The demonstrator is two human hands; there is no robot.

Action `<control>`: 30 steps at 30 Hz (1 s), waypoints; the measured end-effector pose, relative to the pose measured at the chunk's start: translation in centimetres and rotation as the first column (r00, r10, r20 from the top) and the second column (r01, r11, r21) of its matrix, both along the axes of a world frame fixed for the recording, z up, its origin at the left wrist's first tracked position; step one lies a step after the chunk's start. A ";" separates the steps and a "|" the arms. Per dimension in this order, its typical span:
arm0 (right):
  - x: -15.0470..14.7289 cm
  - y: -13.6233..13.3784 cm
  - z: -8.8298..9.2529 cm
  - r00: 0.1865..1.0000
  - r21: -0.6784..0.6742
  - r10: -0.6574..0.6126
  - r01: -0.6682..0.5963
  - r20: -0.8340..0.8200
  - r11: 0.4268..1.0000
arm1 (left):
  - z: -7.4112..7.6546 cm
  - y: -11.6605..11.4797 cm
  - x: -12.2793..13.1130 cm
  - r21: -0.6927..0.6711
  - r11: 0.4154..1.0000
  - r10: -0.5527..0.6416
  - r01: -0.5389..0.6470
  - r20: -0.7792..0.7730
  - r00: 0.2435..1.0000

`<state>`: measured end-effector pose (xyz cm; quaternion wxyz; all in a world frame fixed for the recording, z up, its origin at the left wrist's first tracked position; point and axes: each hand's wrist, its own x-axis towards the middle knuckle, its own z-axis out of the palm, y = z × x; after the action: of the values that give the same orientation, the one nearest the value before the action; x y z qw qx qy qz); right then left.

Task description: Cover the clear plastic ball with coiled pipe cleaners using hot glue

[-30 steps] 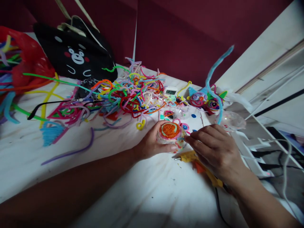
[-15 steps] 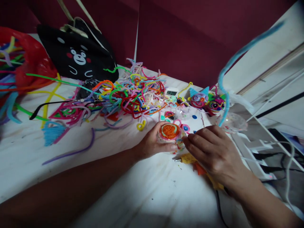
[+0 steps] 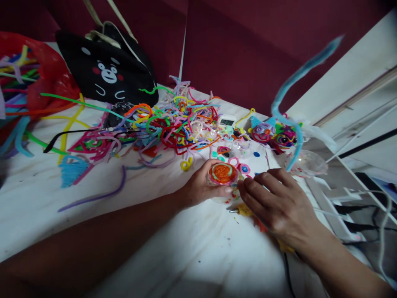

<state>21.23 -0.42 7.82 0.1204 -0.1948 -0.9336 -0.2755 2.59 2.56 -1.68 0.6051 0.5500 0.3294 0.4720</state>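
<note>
My left hand (image 3: 200, 188) is wrapped round a small clear ball (image 3: 222, 178) topped with an orange and green spiral of pipe cleaner. My right hand (image 3: 277, 203) is beside it, fingers pinched on the near end of a long light blue pipe cleaner (image 3: 293, 89) at the ball's right side. That pipe cleaner curves up and to the right, its far end blurred. Both hands rest low over the white table (image 3: 192, 248).
A tangled heap of coloured pipe cleaners (image 3: 167, 124) lies behind the hands. A black bear bag (image 3: 108, 76) and a red bag (image 3: 40, 78) sit far left. Decorated balls (image 3: 273, 134), a clear ball (image 3: 307, 163), a small white clock (image 3: 227, 121) and a yellow glue gun (image 3: 248, 212) are nearby.
The light blue pipe cleaner has swung up and out to the right, then back a little. My right fingers shifted closer against the ball; the left hand held still.
</note>
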 end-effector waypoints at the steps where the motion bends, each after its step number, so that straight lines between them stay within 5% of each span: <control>1: 0.0 0.0 -0.1 1.000 -0.001 -0.001 0.001 -0.002 1.000 | 0.1 0.0 0.0 0.003 1.000 0.004 -0.004 -0.008 1.000; 18: -0.2 -0.2 -0.6 1.000 -0.056 -0.011 0.010 -0.007 0.998 | 0.2 0.0 0.0 -0.075 0.997 0.025 -0.019 0.074 0.997; 22: 1.1 0.5 -1.0 0.991 -0.252 -0.062 0.031 -0.117 0.967 | 0.3 0.1 0.0 -0.101 0.994 0.039 -0.035 0.038 0.999; 30: 2.4 1.8 -1.1 0.892 -0.588 -0.263 -0.004 -0.368 0.809 | 0.3 0.3 -0.3 -0.090 0.995 -0.031 0.036 0.050 0.998</control>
<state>23.59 1.35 6.67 0.2403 -0.3431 -0.9060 0.0612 2.27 2.90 -1.43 0.6450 0.5160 0.3265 0.4595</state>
